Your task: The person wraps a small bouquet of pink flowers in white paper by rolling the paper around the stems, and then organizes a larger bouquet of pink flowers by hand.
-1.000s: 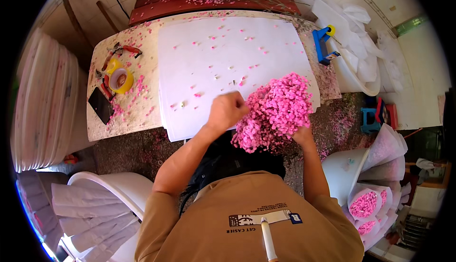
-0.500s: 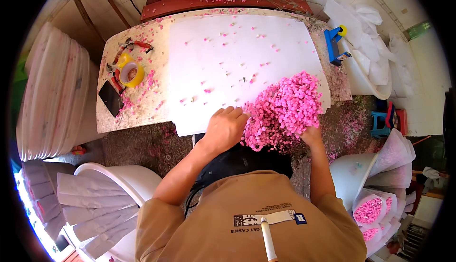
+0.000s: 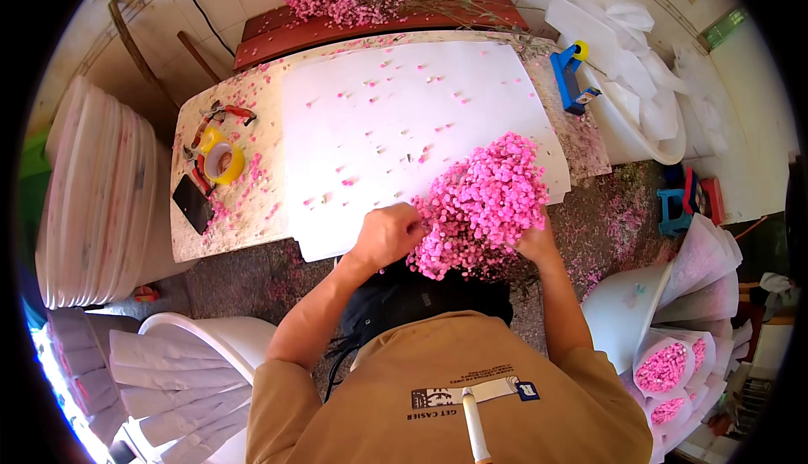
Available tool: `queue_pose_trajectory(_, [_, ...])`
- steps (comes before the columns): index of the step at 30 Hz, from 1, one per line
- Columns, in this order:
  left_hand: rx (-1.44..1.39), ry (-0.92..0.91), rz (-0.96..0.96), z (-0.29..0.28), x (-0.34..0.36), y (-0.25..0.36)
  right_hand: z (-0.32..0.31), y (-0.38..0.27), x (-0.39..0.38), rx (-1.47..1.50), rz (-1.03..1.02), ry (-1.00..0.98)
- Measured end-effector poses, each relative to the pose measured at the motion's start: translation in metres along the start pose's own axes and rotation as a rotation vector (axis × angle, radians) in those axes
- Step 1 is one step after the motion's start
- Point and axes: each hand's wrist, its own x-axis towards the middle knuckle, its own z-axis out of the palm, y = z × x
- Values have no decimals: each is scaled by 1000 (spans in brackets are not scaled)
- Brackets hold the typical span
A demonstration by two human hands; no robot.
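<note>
The bunch of pink flowers [image 3: 484, 199] is between the two hands, over the near right part of the white paper [image 3: 362, 140] and reaching past the edge of the worktop [image 3: 271, 153] toward the person's lap. Whether it touches the paper, I cannot tell. The left hand [image 3: 390, 233] is at the bunch's left side, its fingers curled in; whether they pinch a stem, I cannot tell. The right hand [image 3: 536, 241] is at the bunch's lower right, its fingers hidden by blossoms, so their grip cannot be told either.

The likeliest trouble is shedding: loose blossoms [image 3: 348, 182] already dot the paper, and rough tugging or squeezing could strip more heads. If the right hand supports the bunch too loosely, stems could slip out and drop to the floor [image 3: 244, 287]. The paper overhangs the near edge, so a brushing forearm could drag or crease it.

As for writing, the brown shirt [image 3: 362, 371] carries dark printed lettering, upside down from here, beside a pale strip with a blue patch [image 3: 526, 390]. A small label shows on the blue tape dispenser [image 3: 566, 84], too tiny to read. The phone [image 3: 193, 204] has a dark screen.
</note>
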Motion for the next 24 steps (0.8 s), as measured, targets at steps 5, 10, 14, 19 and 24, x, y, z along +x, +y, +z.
queue_pose_trajectory(5, [-843, 648, -738, -36, 9, -13, -7, -2, 5, -204, -88, -34])
queue_pose_trajectory(10, [257, -330, -643, -83, -48, 29, -27, 12, 11, -139, -47, -26])
queue_pose_trajectory(14, [211, -365, -509, -42, -62, 59, -43, -2, 37, 187, -1, -6])
queue_pose_trajectory(19, [-490, -214, -436, 38, -18, 48, -32, -6, 34, 388, 70, -1])
queue_pose_trajectory(24, [-918, 45, -364, 81, 18, 60, -13, -83, 12, -232, -236, -111])
